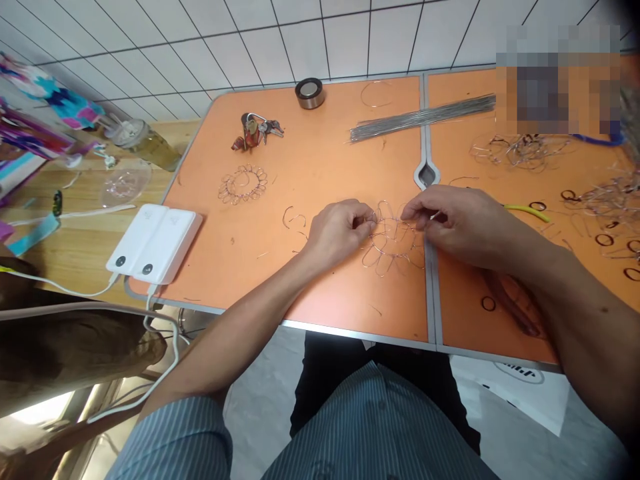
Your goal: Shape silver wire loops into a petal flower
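Observation:
A flower-shaped wire ring [393, 254] with looped petals lies on the orange table in front of me. My left hand [343, 227] pinches its left edge between thumb and fingertips. On the upper right side of the ring, my right hand [457, 217] has its thumb and fingers closed on the wire; the exact grip point is partly hidden. A second looped wire ring [243, 185] lies apart at the left. Short wire scraps [295, 218] are beside my left hand. Under my right forearm shows a dark red tool handle [515, 310], partly covered.
A bundle of straight wires [423, 119] crosses the table seam at the back. Keys [260, 130] and a tape roll [310, 93] stand farther off. Tangled wire pieces [530, 152] lie at right, near a yellow handle [527, 212]. White power banks [155, 243] with cables sit left.

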Motion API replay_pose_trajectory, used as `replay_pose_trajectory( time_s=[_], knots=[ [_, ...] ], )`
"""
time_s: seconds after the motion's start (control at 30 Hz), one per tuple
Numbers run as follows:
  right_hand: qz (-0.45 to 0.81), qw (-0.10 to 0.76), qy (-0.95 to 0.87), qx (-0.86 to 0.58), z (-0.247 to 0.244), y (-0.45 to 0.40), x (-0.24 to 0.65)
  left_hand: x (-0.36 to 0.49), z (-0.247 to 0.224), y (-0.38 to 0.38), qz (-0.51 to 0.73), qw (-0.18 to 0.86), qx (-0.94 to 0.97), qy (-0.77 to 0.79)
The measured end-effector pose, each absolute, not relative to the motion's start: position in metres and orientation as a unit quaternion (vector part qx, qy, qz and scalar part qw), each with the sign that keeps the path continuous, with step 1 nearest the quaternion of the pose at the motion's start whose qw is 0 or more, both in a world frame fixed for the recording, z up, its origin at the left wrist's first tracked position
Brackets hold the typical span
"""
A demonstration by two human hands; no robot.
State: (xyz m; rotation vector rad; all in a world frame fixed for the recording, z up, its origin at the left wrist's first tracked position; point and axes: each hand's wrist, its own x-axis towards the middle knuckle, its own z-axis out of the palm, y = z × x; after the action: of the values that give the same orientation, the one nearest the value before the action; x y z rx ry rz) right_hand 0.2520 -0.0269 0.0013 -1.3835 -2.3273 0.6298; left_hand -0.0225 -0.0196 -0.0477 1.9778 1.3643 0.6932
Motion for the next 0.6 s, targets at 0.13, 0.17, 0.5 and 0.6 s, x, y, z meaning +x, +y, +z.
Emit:
replay_pose_trajectory(
  time_s=[0.13, 0.17, 0.5, 0.6],
  knots=[
    [0.219, 0.146, -0.794, -0.548, 0.023, -0.021, 0.242, -0.022, -0.046, -0.022, 0.266, 0.303, 0.758, 0.513],
    [0.211, 0.133, -0.788, -0.563, 0.027, -0.017, 0.237, -0.022, -0.046, -0.022, 0.268, 0.304, 0.757, 0.511],
    [0.237, 0.086, -0.758, -0.601, 0.018, 0.030, 0.209, -0.024, -0.047, -0.024, 0.283, 0.301, 0.764, 0.495],
    [0.241, 0.086, -0.762, -0.595, 0.013, 0.034, 0.207, -0.025, -0.046, -0.024, 0.284, 0.301, 0.765, 0.494]
  ],
)
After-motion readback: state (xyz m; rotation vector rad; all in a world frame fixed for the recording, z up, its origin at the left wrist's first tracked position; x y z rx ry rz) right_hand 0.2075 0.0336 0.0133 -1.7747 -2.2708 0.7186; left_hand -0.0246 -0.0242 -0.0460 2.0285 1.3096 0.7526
